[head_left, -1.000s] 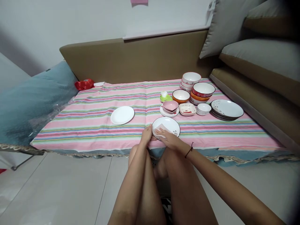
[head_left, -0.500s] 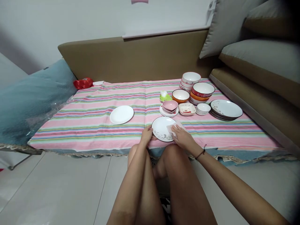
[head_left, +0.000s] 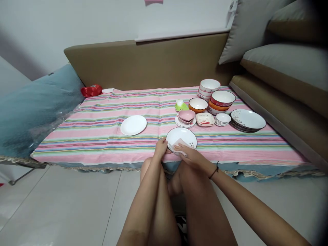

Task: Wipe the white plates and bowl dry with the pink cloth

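A white plate (head_left: 183, 134) with a dark rim and a grey floral pattern is tilted above my knees, at the front edge of the striped cloth. My left hand (head_left: 161, 147) grips its left rim, thumb on top and fingers beneath. With my right hand (head_left: 186, 151) I press a pale pink cloth (head_left: 180, 141) flat against the lower part of the plate's face. The cloth covers part of the pattern. A dark band circles my right wrist.
A plain white plate (head_left: 133, 125) lies to the left. Stacked bowls (head_left: 221, 99), small dishes (head_left: 222, 118), pink bowls (head_left: 186, 115), square dishes (head_left: 205, 119) and dark-rimmed plates (head_left: 248, 119) stand at the right. A red bundle (head_left: 91, 91) rests at the back left.
My right hand and the cloth have slid left and slightly down across the plate, uncovering its right side. My left hand keeps its hold on the rim.
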### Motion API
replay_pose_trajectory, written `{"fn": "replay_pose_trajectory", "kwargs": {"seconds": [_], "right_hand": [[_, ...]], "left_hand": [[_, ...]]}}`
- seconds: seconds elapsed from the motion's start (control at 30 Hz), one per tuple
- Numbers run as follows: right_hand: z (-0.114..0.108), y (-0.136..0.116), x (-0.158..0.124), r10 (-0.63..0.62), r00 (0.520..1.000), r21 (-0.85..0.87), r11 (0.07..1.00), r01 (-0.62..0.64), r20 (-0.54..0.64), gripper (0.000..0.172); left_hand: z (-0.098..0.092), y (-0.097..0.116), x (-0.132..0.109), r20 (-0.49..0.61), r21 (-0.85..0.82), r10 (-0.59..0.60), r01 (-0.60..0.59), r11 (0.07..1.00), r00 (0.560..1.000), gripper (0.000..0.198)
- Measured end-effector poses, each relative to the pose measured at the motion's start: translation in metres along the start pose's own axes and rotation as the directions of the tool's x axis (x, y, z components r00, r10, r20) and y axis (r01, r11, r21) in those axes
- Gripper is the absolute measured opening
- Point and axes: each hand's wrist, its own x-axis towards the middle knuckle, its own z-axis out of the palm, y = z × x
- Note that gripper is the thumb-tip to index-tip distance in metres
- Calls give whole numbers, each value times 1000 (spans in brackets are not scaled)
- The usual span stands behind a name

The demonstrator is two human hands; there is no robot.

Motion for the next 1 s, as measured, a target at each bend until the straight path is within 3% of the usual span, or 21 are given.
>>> {"fn": "replay_pose_trajectory", "kwargs": {"seconds": [0.13,0.23,0.37,0.5,0.6,0.7,0.83,1.0], "right_hand": [[-19,6,-31,72,997,-151,986,-66,32,47],[-21,21,-32,161,986,-307,941,-141,39,48],[-9,37,-7,262,965,-374,892,-255,-33,53],[7,37,33,331,940,-261,903,-342,-84,55],[16,29,52,295,954,-137,944,-299,-52,54],[16,18,49,193,981,-38,981,-193,1,51],[2,0,16,26,999,25,999,-26,19,47],[-21,0,-28,46,999,-134,990,-42,25,45]], "left_hand": [[1,3,-2,15,2,-46,46,999,999,36],[1,8,-6,54,-15,-98,99,995,994,41],[1,11,-7,52,-25,-101,103,994,994,42],[1,9,-6,52,-6,-87,87,996,995,40],[2,8,-5,47,-38,-122,124,992,991,39],[2,6,-3,38,-48,-144,146,988,989,39],[1,1,0,42,-19,-61,62,998,997,29],[0,1,-2,17,-4,-22,22,1000,1000,34]]}}
